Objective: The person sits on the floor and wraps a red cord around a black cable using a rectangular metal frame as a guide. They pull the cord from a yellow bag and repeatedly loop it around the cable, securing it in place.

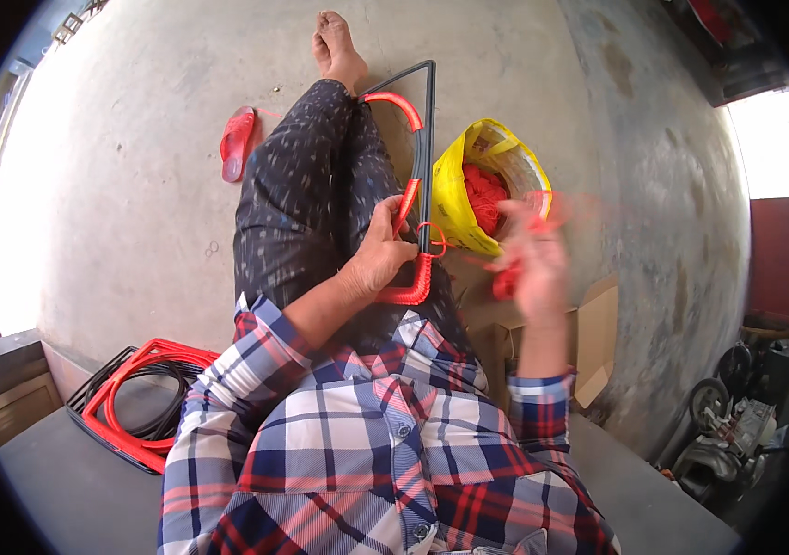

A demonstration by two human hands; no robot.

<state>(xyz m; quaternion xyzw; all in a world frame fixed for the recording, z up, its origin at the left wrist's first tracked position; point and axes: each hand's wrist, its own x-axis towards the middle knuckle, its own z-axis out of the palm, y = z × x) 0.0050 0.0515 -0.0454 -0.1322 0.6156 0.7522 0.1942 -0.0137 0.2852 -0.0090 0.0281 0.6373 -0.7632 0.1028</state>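
My left hand [383, 248] grips a black frame [429, 139] that lies over my legs. Red cord [410, 285] is wound tightly around the frame's near corner, and more red winding covers parts of its inner curved bar. A loose red loop circles the frame beside my left fingers. To the right, my right hand [535, 264] is blurred by motion, with a bunch of red cord [508, 279] in it. Its exact finger positions are smeared. Just beyond that hand a yellow bag [451, 190] stands open, holding a red tangled bundle [484, 196].
On the grey bench at my left lie red and black frames [126, 407] with coiled loops. A cardboard box [596, 338] sits below my right forearm. One red slipper [238, 143] rests on the floor. Machine parts [727, 435] stand at the far right by the wall.
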